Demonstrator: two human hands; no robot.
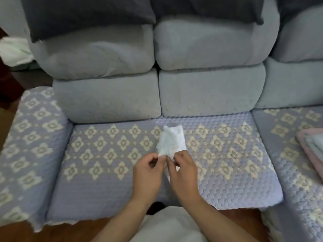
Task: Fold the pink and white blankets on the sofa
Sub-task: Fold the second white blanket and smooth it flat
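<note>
Over the sofa point(227, 154) seat, both hands point(166, 173) pinch one thing — a white blanket point(170, 140).

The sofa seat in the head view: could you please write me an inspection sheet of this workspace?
Surface: patterned quilted seat cover on a grey sofa.
Job's things: small white cloth, partly crumpled, on the seat; folded pink and pale stack at the right edge.
Clutter: white fabric at far left, behind the sofa arm.
Hands: left hand and right hand both pinch the cloth's near end.
Cables: nothing seen.
Surroundings: dark cushions on top, wooden floor below.
</note>
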